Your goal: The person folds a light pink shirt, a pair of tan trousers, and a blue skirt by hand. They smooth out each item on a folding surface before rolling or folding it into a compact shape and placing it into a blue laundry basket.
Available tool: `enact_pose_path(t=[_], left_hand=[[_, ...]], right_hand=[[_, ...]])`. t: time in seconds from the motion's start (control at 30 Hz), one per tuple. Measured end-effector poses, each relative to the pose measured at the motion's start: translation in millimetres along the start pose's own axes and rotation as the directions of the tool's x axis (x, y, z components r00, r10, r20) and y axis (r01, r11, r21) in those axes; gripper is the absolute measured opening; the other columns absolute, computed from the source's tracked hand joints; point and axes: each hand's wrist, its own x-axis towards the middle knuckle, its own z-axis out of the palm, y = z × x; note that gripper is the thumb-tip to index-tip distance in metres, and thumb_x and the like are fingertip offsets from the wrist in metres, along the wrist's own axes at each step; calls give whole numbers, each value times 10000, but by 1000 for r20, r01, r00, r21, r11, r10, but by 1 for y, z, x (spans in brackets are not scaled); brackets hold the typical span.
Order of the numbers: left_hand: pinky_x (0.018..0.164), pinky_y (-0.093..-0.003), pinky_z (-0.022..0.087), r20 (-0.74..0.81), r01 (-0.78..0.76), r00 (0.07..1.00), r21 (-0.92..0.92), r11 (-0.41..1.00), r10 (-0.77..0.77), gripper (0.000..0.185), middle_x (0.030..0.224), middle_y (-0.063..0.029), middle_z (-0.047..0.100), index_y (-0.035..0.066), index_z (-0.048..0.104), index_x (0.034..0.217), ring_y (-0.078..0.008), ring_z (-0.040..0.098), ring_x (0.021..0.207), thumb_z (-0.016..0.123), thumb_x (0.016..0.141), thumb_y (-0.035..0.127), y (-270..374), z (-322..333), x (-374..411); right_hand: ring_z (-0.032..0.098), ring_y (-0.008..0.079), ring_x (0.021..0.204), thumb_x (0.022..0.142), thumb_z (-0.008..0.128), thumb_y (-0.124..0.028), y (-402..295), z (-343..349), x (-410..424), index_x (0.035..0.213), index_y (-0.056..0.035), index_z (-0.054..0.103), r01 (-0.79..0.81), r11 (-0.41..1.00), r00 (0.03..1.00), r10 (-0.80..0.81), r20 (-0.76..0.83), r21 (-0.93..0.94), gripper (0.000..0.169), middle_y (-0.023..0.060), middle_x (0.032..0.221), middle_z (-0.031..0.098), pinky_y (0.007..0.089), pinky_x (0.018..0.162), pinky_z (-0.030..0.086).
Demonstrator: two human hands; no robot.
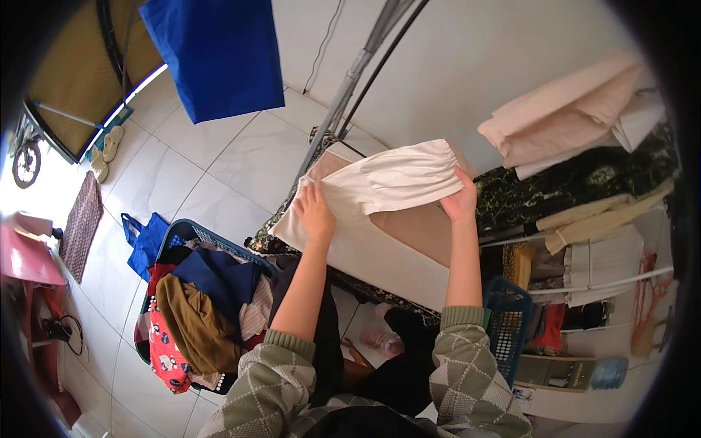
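A cream garment [356,241] lies spread over a board with a black floral cover [271,227], probably an ironing board. My right hand [461,197] grips the gathered end of its sleeve [413,172], thumb on top and fingers beneath. The sleeve is stretched out toward the wall. At the garment's left edge, my left hand [316,213] has its fingertips on bunched fabric and appears to hold it. Inside the garment's opening, a beige-brown layer [419,232] shows. The fabric under both hands is partly hidden.
A laundry basket [205,232] heaped with clothes stands left of my legs. Hanging clothes [564,126] and a blue plastic basket [506,328] are to the right. A blue bag [219,60] hangs ahead, beside a grey metal pole [350,74]. A pink shelf [33,263] stands far left.
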Motion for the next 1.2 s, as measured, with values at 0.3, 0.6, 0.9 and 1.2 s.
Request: enact_pose_path(t=[0.3,0.6,0.9,1.2], left_hand=[[926,-405,319,18,66,998,108,992,-68,357,1086,-57,560,129,622,1030,-243,474,1083,505,714,11,1,-41,-10],[969,-443,285,-52,-196,979,21,980,197,363,1081,-58,577,95,603,1039,-238,469,1118,467,718,-6,41,-40,-30],[1013,-620,-90,554,-337,827,352,873,95,714,1502,-99,15,179,142,1436,-321,-44,1375,315,867,573,48,7,-59],[1082,-510,48,431,-770,623,193,608,653,678,1474,-87,188,162,215,1420,-241,144,1367,387,869,517,80,15,-82]], right_hand=[[410,299,1207,810,552,-117,-15,-193,-127,1089,-98,554,-236,970,957,224,185,50,280,173,1274,440,481,1006,336],[552,142,848,855,556,-67,61,-195,-171,1115,-68,553,-186,956,890,66,-451,-228,260,39,933,563,245,752,453],[522,118,764,817,576,-28,30,-194,-174,1142,-42,543,-184,602,939,-125,-319,-777,327,15,831,559,234,678,420],[344,283,1250,842,558,-323,91,-152,-178,1283,-168,456,-12,-364,892,-425,155,-931,479,106,1350,385,498,1012,242]])
